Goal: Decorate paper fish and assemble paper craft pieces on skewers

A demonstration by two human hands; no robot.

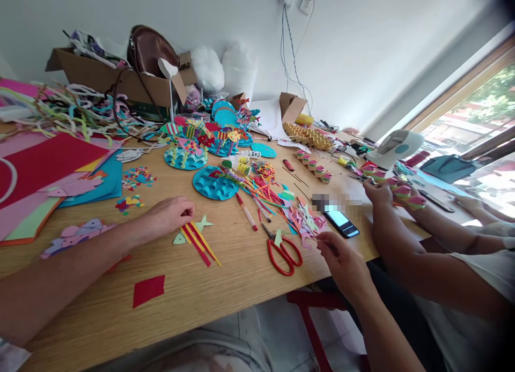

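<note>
My left hand (173, 215) is closed over the upper ends of yellow and red paper strips (200, 243), which fan out across a pale green paper fish (179, 238). Its fingers are pressed together. At the table's front edge, my right hand (338, 254) has thumb and fingertips pinched beside a heap of pink paper scraps (308, 216); what it holds, if anything, is too small to name. Red-handled scissors (284, 254) lie between the hands, with a green scrap on them. A red paper piece (148, 291) lies near the front edge.
Blue round bases (215, 183) stand behind the hands, some with paper fish. A phone (341, 222) lies right of my right hand. Another person's hands (378, 194) hold a pink and green strip at the right. Coloured sheets (44, 173) are stacked left.
</note>
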